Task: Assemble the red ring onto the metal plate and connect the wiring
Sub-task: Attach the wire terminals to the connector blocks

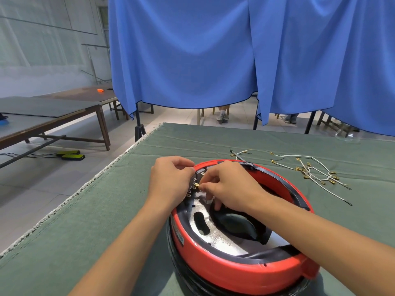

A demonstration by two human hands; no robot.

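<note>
Brass clip pinched in the right hand meets the tabs inside the red ring. The left hand grips the ring's far-left edge; push straight, ring steadied.

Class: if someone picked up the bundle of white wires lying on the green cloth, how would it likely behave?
The white wires would probably flop and dangle: they are thin and lie in loose curves. They are likely light. The small brass ends may snag each other, since the strands cross.
</note>
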